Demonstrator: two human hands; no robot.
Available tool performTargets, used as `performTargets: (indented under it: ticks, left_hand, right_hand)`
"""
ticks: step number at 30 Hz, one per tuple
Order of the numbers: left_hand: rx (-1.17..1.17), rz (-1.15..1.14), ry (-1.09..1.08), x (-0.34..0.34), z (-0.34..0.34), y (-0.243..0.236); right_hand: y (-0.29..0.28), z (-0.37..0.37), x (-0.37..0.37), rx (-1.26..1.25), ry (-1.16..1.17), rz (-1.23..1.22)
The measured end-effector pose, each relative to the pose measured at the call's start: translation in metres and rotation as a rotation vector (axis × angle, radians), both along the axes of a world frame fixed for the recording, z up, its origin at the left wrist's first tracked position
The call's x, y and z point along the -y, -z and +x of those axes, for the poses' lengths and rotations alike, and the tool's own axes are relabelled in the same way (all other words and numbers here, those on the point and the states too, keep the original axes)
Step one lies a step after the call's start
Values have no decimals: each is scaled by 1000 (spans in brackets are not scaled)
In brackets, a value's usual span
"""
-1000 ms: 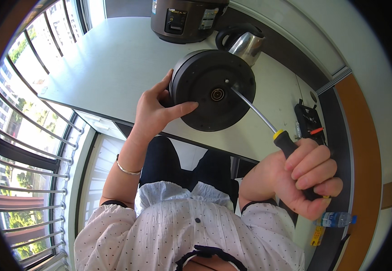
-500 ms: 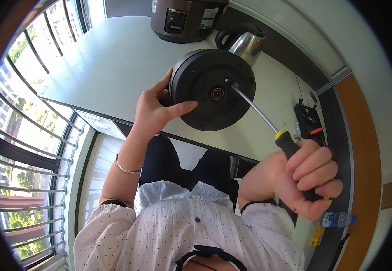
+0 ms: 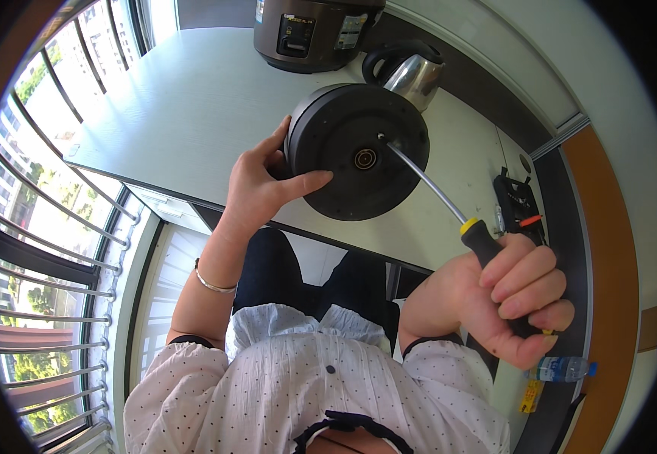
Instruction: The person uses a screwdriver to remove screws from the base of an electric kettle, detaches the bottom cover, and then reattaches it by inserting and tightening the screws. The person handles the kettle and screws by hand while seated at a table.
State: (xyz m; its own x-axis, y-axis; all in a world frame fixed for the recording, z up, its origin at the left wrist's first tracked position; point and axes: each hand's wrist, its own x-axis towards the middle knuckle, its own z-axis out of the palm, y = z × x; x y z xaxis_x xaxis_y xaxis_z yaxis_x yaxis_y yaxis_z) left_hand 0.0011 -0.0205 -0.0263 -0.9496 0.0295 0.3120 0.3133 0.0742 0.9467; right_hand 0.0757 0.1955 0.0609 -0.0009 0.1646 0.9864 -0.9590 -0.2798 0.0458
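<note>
My left hand (image 3: 260, 185) grips the edge of a round black-bottomed appliance (image 3: 336, 193), thumb on its flat underside and fingers behind its grey side. The underside faces me, tilted up over the table, with a ringed brass-coloured socket (image 3: 365, 159) at its centre. My right hand (image 3: 521, 291) is wrapped round the black and yellow handle of a screwdriver (image 3: 442, 195). Its long metal shaft reaches the underside just above the socket. Close to the tip shows a small shiny spot (image 3: 381, 136), perhaps a screw.
Right behind the appliance is a shiny steel kettle (image 3: 413, 82) with a black handle; I cannot tell whether they touch. A dark brown cooker (image 3: 317, 38) stands farther back on the pale table (image 3: 162, 98). At right lie a black tool case (image 3: 518, 200) and a water bottle (image 3: 563, 368).
Almost nothing differs. The whole view has shifted very slightly, while both hands keep their hold and the screwdriver stays at the same place on the underside.
</note>
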Motion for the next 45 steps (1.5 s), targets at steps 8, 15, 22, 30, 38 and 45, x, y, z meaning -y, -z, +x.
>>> performTargets:
  ticks: [8,15,22,30,38,45]
  left_hand:
    - [-1,8,-1,-1,0,1]
    - [19,-38,-15,3,-1,2]
    - [3,-42,-12,5,-3,7]
    - [14,-241,-93,5,9,-1]
    - [11,-231,-82,8,9,-3]
    - [11,-248,-65,9,9,-6]
  right_hand:
    - [2,0,0,1,8,-17]
    - [8,10,5,82,168,68]
    - [19,20,-24,93,546,205]
    - [19,44,-40,152,881,301]
    - [3,48,-35,124,856,462]
    - [-1,58,-24,440,679,394]
